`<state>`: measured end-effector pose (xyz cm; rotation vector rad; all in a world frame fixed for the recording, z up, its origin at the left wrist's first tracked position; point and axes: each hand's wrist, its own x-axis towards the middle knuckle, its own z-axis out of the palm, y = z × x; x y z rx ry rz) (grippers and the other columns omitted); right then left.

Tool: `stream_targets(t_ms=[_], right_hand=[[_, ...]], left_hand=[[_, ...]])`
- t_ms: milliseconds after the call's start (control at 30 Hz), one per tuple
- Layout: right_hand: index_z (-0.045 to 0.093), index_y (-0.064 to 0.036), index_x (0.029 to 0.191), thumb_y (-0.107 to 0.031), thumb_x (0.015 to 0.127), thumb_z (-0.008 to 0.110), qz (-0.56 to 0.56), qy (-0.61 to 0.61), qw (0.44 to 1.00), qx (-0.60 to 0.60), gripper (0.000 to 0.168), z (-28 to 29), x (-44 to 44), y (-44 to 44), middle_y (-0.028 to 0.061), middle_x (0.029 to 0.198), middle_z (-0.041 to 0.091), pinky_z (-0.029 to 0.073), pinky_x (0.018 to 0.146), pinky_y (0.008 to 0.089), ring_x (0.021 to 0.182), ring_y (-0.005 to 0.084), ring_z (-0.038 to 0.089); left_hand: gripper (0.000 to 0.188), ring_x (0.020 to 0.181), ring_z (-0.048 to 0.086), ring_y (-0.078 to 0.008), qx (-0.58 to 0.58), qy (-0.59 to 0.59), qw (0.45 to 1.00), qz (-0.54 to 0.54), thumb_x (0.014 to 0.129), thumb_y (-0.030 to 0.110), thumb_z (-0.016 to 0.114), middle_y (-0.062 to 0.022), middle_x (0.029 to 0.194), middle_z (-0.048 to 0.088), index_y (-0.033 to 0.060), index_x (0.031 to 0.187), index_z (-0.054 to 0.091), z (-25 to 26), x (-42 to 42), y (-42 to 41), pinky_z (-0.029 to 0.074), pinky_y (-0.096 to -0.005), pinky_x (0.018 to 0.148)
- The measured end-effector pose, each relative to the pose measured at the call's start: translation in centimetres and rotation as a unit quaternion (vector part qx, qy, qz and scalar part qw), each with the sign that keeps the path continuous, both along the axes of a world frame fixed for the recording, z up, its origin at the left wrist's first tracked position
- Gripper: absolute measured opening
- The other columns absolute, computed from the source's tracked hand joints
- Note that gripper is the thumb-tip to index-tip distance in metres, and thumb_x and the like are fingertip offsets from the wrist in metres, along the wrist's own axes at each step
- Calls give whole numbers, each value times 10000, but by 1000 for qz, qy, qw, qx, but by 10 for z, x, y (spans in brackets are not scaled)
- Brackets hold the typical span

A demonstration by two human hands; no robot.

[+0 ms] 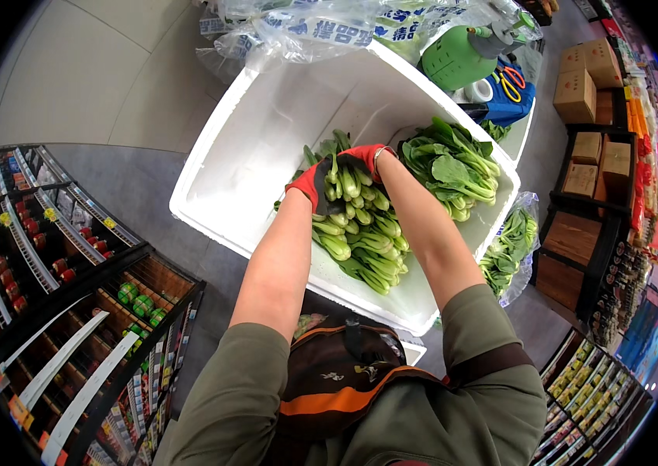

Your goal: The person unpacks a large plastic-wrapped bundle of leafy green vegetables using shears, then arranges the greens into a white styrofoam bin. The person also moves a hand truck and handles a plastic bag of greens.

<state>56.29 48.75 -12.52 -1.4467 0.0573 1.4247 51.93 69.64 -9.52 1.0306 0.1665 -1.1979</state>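
Note:
Inside a white foam box (pixel 247 157) in front of me lies a pile of green bok choy (pixel 372 250), pale stems towards me. My left hand (pixel 317 186), in a red and black work glove, wraps the left side of a bok choy bunch (pixel 352 186). From the far right side, my gloved right hand (pixel 364 158) holds the same bunch, its fingers largely hidden by leaves and stems. A second leafy heap of bok choy (pixel 451 166) rests against the box's right wall, apart from both hands.
Printed clear plastic bags (pixel 317 29) drape over the box's far rim. Beyond the right rim stand a green pressure sprayer (pixel 457 55), a tape roll (pixel 479 91) and scissors (pixel 509 81). Bagged greens (pixel 509 250) lie right of the box. Store shelves (pixel 61 233) flank the left; cartons (pixel 576 96) stack at right.

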Motion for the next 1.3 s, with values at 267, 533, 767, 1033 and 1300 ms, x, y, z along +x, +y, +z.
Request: stream_targets(t_ms=[267, 533, 767, 1033, 1300], right_hand=[[659, -218, 1076, -307, 876, 571, -107, 53, 992, -46, 237, 75, 29, 20, 10, 1046, 661, 488, 791, 338, 897, 158, 601], [674, -159, 1048, -211, 876, 585, -105, -114, 988, 10, 201, 99, 37, 11, -7, 1009, 664, 487, 785, 320, 885, 90, 582], [684, -92, 977, -307, 857, 609, -287, -7, 958, -1, 257, 112, 24, 15, 37, 919, 686, 498, 703, 320, 784, 137, 617], [678, -71, 959, -348, 861, 597, -326, -28, 945, 23, 305, 138, 19, 20, 75, 888, 690, 511, 675, 328, 748, 170, 636], [486, -29, 1251, -240, 830, 678, -374, -138, 910, 117, 509, 137, 27, 40, 92, 1140, 601, 492, 839, 327, 981, 169, 586]], left_hand=[[334, 1025, 592, -217, -94, 239, 958, 129, 910, 235, 533, -58, 1128, 626, 111, 1220, 546, 70, 27, 4, 508, -395, 884], [430, 1078, 563, -200, -165, 84, 980, 67, 872, 145, 598, -46, 1200, 589, 103, 1285, 484, 72, 42, 4, 463, -353, 963], [417, 1113, 546, -252, -288, 189, 927, 149, 962, 389, 425, -86, 1222, 576, 110, 1252, 532, 62, 30, -11, 431, -431, 989], [422, 1105, 541, -263, -302, 183, 922, 160, 946, 412, 441, -83, 1200, 585, 110, 1218, 555, 70, 38, -21, 419, -453, 978], [401, 1160, 517, -254, -245, 132, 951, 138, 945, 378, 452, -71, 1275, 536, 139, 1262, 515, 42, 71, 16, 403, -471, 997]])
